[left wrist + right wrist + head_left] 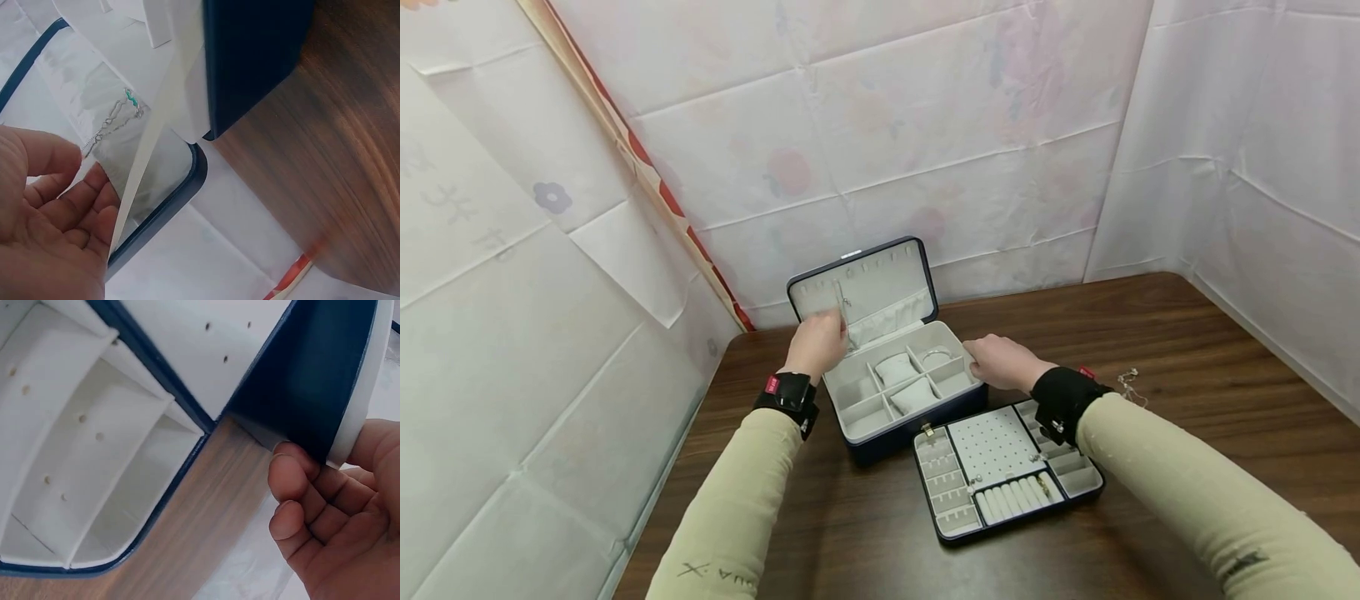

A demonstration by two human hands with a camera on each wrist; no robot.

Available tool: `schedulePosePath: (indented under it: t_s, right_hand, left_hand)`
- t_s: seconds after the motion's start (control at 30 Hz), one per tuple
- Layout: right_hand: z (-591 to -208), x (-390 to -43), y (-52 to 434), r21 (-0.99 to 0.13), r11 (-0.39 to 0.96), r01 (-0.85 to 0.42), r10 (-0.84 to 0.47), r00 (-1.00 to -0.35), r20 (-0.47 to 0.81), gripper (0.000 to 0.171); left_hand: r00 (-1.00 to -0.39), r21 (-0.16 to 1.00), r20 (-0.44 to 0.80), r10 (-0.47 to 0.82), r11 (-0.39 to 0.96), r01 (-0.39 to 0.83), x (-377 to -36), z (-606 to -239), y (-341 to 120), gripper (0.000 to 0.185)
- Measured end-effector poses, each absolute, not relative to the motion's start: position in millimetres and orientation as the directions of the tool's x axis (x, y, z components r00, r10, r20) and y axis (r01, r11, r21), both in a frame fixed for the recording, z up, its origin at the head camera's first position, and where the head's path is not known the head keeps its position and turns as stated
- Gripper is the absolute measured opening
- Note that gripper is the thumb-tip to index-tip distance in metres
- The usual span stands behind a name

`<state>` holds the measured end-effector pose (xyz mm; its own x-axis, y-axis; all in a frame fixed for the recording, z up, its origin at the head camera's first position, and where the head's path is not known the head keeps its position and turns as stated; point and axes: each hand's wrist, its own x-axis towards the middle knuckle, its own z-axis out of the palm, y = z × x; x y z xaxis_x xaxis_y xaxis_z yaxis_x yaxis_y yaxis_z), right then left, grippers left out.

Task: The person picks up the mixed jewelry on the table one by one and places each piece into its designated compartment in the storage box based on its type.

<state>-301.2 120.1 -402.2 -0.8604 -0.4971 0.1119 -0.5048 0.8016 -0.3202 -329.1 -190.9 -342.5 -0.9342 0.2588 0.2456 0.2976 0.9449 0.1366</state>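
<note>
A navy jewellery box [895, 440] with a cream lining stands open on the brown table, its lid [880, 283] upright. My left hand [820, 340] is up at the inside of the lid, beside a thin silver necklace [844, 304] hanging there. The left wrist view shows that hand [56, 212] with relaxed, spread fingers, the teal-beaded necklace [115, 119] just past the fingertips, not pinched. My right hand [1003, 362] is on the box's right rim. Its fingers [294, 487] curl against the navy side wall [306, 381].
The box's removable tray [1022, 521], with a peg panel and ring rolls, lies on the table in front of the box, under my right wrist. Two small cushions [897, 368] and a bangle [936, 357] sit in the box. A loose chain [1127, 383] lies to the right. Cloth-covered walls close in.
</note>
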Motion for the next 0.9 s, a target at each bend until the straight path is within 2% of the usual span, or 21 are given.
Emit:
schedulePosePath:
  t_s: [0.2, 0.47, 0.7, 0.9]
  right_hand:
    - [-400.5, -301.7, 119.2, -0.317, 0.822, -0.474, -0.474, -0.877, 0.081, 0.019]
    - [-397.1, -301.2, 118.9, -0.295, 0.844, -0.448, -0.458, -0.888, 0.041, 0.021]
    - [-398.5, -300.9, 119.3, -0.281, 0.847, -0.451, -0.454, -0.889, 0.059, 0.020]
    - [-398.8, -302.0, 117.8, -0.274, 0.853, -0.444, -0.446, -0.893, 0.057, 0.020]
  left_hand:
    - [-0.956, 0.221, 0.136, 0.258, 0.933, 0.284, -328.0, -348.9, -195.6, 0.015]
    - [-0.928, 0.197, 0.147, 0.343, 0.909, 0.367, -324.5, -356.2, -205.8, 0.024]
    - [-0.896, 0.114, 0.167, 0.413, 0.894, 0.433, -323.9, -358.5, -209.8, 0.019]
    - [-0.836, 0.009, 0.205, 0.509, 0.853, 0.522, -323.9, -364.7, -216.4, 0.010]
